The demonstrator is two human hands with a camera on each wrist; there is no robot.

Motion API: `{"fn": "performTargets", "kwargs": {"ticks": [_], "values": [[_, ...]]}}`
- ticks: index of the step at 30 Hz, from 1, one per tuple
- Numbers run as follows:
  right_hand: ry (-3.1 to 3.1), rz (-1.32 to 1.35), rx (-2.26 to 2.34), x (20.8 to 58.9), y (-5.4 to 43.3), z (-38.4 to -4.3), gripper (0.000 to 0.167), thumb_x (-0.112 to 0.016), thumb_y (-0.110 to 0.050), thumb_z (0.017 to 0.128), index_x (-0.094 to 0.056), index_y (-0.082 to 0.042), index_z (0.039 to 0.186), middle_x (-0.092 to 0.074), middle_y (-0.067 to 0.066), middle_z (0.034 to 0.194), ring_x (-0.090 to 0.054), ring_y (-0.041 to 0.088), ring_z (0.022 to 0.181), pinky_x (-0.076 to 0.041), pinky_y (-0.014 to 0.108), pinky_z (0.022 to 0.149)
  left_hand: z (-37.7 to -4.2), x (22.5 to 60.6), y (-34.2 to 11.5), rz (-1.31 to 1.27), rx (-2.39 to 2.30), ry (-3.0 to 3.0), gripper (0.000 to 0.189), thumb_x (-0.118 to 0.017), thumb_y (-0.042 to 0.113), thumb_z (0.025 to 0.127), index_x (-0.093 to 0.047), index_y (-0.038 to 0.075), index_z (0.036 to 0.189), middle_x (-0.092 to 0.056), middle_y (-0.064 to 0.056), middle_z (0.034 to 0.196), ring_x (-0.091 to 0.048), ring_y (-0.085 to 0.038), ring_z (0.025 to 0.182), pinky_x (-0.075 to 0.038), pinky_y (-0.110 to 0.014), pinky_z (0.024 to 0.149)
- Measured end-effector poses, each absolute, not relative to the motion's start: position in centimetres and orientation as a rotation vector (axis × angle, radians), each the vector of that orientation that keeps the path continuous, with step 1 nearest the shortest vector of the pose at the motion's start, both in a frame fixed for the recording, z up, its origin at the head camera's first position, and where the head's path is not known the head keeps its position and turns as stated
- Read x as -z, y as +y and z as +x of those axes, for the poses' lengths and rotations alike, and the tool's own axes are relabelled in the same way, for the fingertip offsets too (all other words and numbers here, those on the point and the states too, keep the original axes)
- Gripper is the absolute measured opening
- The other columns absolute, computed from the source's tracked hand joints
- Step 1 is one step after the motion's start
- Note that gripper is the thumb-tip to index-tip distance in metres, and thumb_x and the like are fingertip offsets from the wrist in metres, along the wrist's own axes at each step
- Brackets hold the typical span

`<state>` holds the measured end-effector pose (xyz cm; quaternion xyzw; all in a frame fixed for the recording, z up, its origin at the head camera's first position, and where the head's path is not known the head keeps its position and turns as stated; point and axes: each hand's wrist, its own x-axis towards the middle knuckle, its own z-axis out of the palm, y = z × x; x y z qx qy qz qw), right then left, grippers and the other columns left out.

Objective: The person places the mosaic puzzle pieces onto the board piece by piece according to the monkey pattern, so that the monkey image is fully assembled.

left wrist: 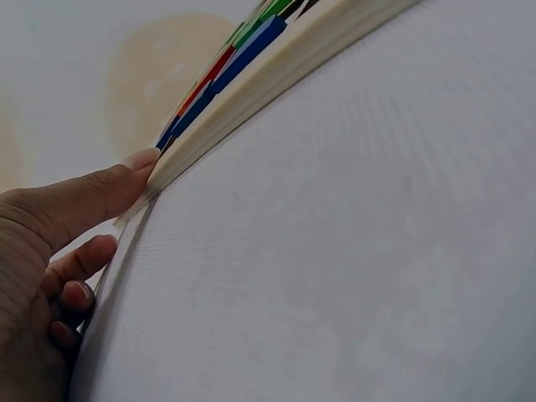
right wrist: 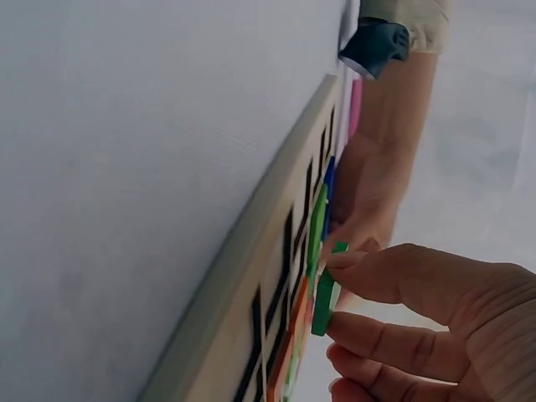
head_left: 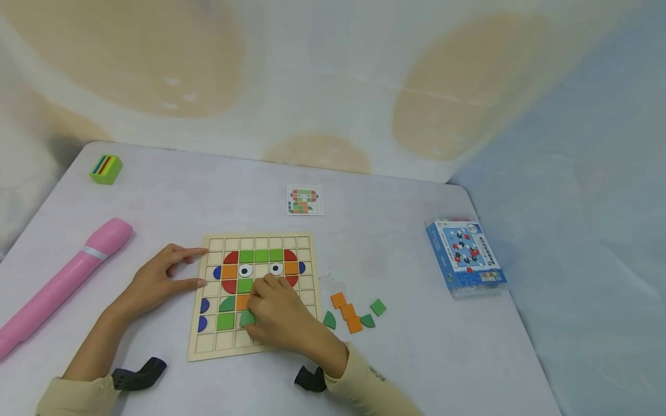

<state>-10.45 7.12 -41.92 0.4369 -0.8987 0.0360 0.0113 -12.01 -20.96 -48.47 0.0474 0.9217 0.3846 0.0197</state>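
A wooden grid board lies on the table, partly filled with coloured tiles. Above its lower middle, my right hand pinches a green tile between thumb and finger, tilted off the surface; its full shape is hidden. My left hand rests at the board's left edge, index finger and thumb stretched out to touch it. In the left wrist view, the thumb lies against the board's side. Laid on the grid are eye tiles, red quarter-rounds, blue half-rounds and green squares.
Loose orange squares, green quarter-rounds and a green square lie right of the board. Behind it is a pattern card. A blue box stands right; a pink roll and green block are left.
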Motion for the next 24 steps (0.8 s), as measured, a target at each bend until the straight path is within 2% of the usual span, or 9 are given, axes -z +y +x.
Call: {"fn": "performTargets", "kwargs": {"ticks": [4,11,16,24], "values": [[-2.782,1.392,-0.032,42.2,6.4,-10.4,0.011,-0.074,-0.027,0.085,-0.077,-0.016,0.087,-0.059,-0.005,0.098,-0.047,0.013,0.096,-0.042,0.030,0.090,-12.1,48.4,-20.8,0.140,-1.195,2.859,0.063,-0.079,0.045,0.082,-0.059,0.023,0.137,-0.049,0.001,0.107,-0.033,-0.012,0.087,-0.030,-0.030,0.067],[-2.842,1.392,-0.091,42.5,6.1,-10.3,0.012,-0.074,-0.032,0.089,-0.077,-0.021,0.091,-0.059,-0.007,0.098,-0.047,0.011,0.095,-0.039,0.024,0.084,-12.0,48.2,-20.8,0.148,-1.202,2.855,0.061,-0.079,0.044,0.082,-0.060,0.022,0.136,-0.049,0.000,0.106,-0.033,-0.011,0.086,-0.030,-0.030,0.067],[-2.865,1.371,-0.119,42.7,6.1,-10.2,0.014,-0.073,-0.034,0.089,-0.077,-0.021,0.093,-0.059,-0.006,0.100,-0.047,0.011,0.096,-0.040,0.025,0.086,-12.0,48.4,-20.8,0.137,-1.199,2.842,0.062,-0.079,0.045,0.082,-0.060,0.023,0.137,-0.047,0.000,0.106,-0.032,-0.011,0.086,-0.029,-0.030,0.067],[-2.926,1.201,-0.315,41.6,9.9,-10.0,0.025,-0.079,-0.034,0.085,-0.076,-0.017,0.104,-0.057,-0.005,0.103,-0.047,0.012,0.100,-0.041,0.028,0.090,-12.0,48.2,-20.8,0.126,-1.165,2.837,0.064,-0.079,0.046,0.082,-0.059,0.021,0.138,-0.047,-0.001,0.106,-0.032,-0.013,0.088,-0.029,-0.031,0.067]]}}
